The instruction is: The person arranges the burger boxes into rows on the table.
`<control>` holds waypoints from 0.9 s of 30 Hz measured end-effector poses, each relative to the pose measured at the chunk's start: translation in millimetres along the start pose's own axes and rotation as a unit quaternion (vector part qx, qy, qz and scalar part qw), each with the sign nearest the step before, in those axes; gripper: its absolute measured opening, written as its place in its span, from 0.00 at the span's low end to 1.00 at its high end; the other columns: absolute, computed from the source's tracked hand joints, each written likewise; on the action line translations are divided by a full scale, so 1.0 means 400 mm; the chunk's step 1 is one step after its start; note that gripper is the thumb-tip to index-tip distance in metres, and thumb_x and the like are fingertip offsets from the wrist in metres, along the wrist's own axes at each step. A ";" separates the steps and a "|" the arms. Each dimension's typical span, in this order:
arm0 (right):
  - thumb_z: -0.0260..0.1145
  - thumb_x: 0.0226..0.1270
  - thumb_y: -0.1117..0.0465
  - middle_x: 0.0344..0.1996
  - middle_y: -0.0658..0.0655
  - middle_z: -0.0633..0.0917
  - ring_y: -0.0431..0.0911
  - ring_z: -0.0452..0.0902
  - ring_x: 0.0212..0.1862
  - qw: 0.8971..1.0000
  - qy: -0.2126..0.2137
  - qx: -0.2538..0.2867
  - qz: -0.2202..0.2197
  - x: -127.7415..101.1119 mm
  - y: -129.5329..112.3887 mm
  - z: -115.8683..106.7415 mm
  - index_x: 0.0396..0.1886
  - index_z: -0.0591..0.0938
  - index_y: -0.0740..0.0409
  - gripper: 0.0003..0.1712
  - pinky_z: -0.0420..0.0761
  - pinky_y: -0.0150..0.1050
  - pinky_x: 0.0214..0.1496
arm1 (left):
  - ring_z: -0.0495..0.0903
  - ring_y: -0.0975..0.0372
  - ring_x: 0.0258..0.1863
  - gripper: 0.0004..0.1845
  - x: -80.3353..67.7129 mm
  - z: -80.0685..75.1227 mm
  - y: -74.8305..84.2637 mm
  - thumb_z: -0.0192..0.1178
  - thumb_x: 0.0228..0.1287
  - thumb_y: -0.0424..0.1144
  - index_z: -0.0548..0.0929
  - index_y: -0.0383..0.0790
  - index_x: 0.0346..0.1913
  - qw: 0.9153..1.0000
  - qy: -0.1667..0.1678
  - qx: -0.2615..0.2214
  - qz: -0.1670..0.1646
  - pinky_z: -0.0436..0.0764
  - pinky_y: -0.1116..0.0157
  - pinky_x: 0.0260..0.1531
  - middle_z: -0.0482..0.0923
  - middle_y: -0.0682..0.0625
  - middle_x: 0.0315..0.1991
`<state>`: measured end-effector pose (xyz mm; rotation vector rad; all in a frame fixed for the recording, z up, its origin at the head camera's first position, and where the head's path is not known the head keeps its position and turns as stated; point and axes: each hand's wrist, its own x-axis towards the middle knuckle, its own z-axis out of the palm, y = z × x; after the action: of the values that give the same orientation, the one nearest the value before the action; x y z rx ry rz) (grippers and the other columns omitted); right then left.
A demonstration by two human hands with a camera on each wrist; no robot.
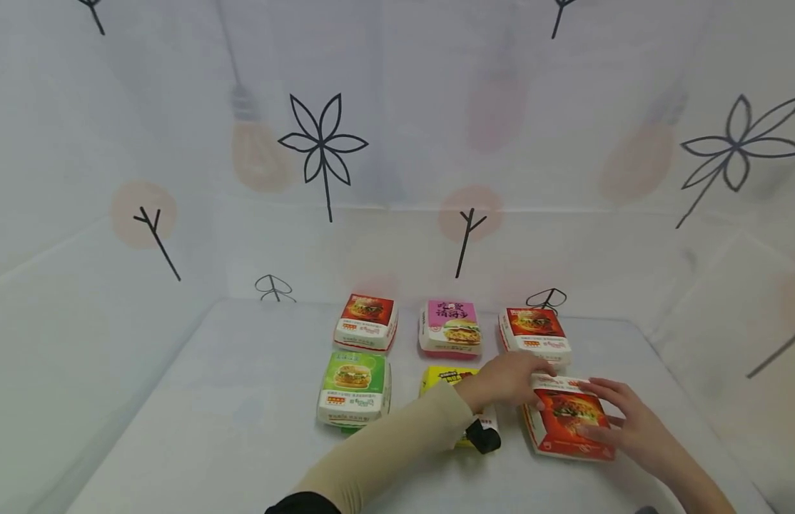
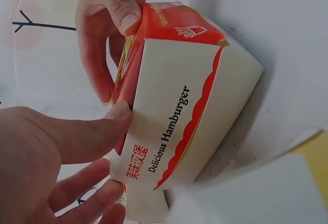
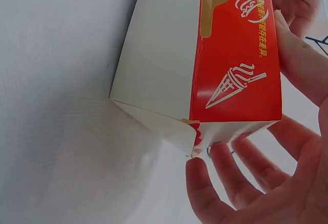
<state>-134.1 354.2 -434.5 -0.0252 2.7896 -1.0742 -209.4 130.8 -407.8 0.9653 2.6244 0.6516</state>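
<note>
A red and white hamburger box (image 1: 571,421) rests on the table at the front right, with burger art on its lid. My left hand (image 1: 509,380) crosses over to its far left corner; in the left wrist view the thumb (image 2: 120,114) presses the lid's edge and the fingers curl behind the side. From the right, my right hand (image 1: 635,421) holds the same box. Its thumb lies on top and its fingers are spread along the side, as the right wrist view shows. A side flap (image 3: 159,126) stands slightly out from the box.
Behind stand a red-topped box (image 1: 535,335), a purple-topped box (image 1: 450,328) and another red-topped box (image 1: 367,321). A green-topped box (image 1: 355,389) sits front left. My left forearm partly covers a yellow box (image 1: 445,377). A printed cloth (image 1: 397,178) hangs around the table.
</note>
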 end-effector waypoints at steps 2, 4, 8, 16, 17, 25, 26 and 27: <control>0.76 0.57 0.48 0.66 0.75 0.58 0.73 0.56 0.63 1.000 0.004 -0.008 -0.001 -0.005 0.000 0.000 0.69 0.67 0.70 0.48 0.77 0.64 0.55 | 0.72 0.73 0.53 0.28 -0.001 0.000 0.003 0.76 0.54 0.48 0.80 0.63 0.60 1.000 0.009 0.004 -0.001 0.73 0.71 0.53 0.75 0.67 0.55; 0.76 0.57 0.48 0.65 0.76 0.58 0.73 0.56 0.62 1.000 0.007 -0.014 -0.005 -0.008 -0.001 0.002 0.69 0.68 0.70 0.48 0.77 0.64 0.55 | 0.72 0.73 0.48 0.28 -0.002 0.000 0.004 0.76 0.54 0.48 0.80 0.62 0.59 1.000 0.016 0.003 -0.005 0.73 0.72 0.50 0.75 0.65 0.51; 0.77 0.57 0.47 0.64 0.76 0.59 0.73 0.57 0.62 0.999 0.021 -0.027 -0.011 -0.013 -0.002 0.010 0.68 0.69 0.71 0.48 0.76 0.65 0.55 | 0.71 0.73 0.42 0.26 -0.002 0.000 0.002 0.76 0.54 0.47 0.81 0.60 0.57 1.000 0.021 -0.009 -0.011 0.74 0.74 0.45 0.75 0.64 0.47; 0.73 0.61 0.44 0.65 0.76 0.57 0.73 0.55 0.63 0.999 0.026 -0.030 -0.006 -0.011 -0.001 0.019 0.70 0.65 0.74 0.51 0.71 0.69 0.58 | 0.72 0.74 0.49 0.27 -0.005 -0.004 -0.011 0.75 0.55 0.51 0.81 0.63 0.59 1.000 0.006 -0.003 0.005 0.73 0.73 0.48 0.74 0.64 0.54; 0.72 0.61 0.44 0.66 0.76 0.57 0.73 0.54 0.63 0.999 0.023 -0.035 -0.005 -0.011 -0.001 0.018 0.71 0.64 0.74 0.51 0.72 0.70 0.56 | 0.71 0.73 0.50 0.28 -0.006 -0.005 -0.013 0.75 0.54 0.53 0.80 0.63 0.60 1.000 0.001 0.000 0.010 0.73 0.73 0.48 0.73 0.64 0.56; 0.67 0.65 0.39 0.70 0.77 0.56 0.76 0.53 0.65 0.997 -0.002 -0.080 -0.001 -0.006 -0.001 0.018 0.72 0.63 0.71 0.51 0.74 0.73 0.49 | 0.68 0.71 0.53 0.40 -0.010 -0.006 -0.019 0.80 0.44 0.55 0.76 0.67 0.65 0.999 -0.052 0.000 0.014 0.73 0.72 0.50 0.64 0.64 0.63; 0.67 0.65 0.39 0.70 0.77 0.56 0.75 0.54 0.65 0.997 -0.002 -0.080 -0.001 -0.006 -0.001 0.018 0.72 0.63 0.72 0.51 0.74 0.72 0.49 | 0.68 0.71 0.53 0.41 -0.012 -0.006 -0.018 0.80 0.44 0.54 0.75 0.67 0.65 0.999 -0.052 0.001 0.014 0.73 0.72 0.50 0.64 0.64 0.62; 0.67 0.65 0.39 0.70 0.77 0.56 0.75 0.54 0.65 0.997 -0.002 -0.081 -0.001 -0.006 0.000 0.018 0.72 0.64 0.72 0.51 0.74 0.72 0.49 | 0.68 0.71 0.52 0.41 -0.014 -0.006 -0.016 0.80 0.44 0.53 0.75 0.67 0.65 0.999 -0.052 0.002 0.013 0.73 0.73 0.49 0.64 0.64 0.62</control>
<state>-130.6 349.6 -439.4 -0.0479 2.8661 -0.8459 -209.7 122.0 -408.4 1.0085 2.5282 0.5857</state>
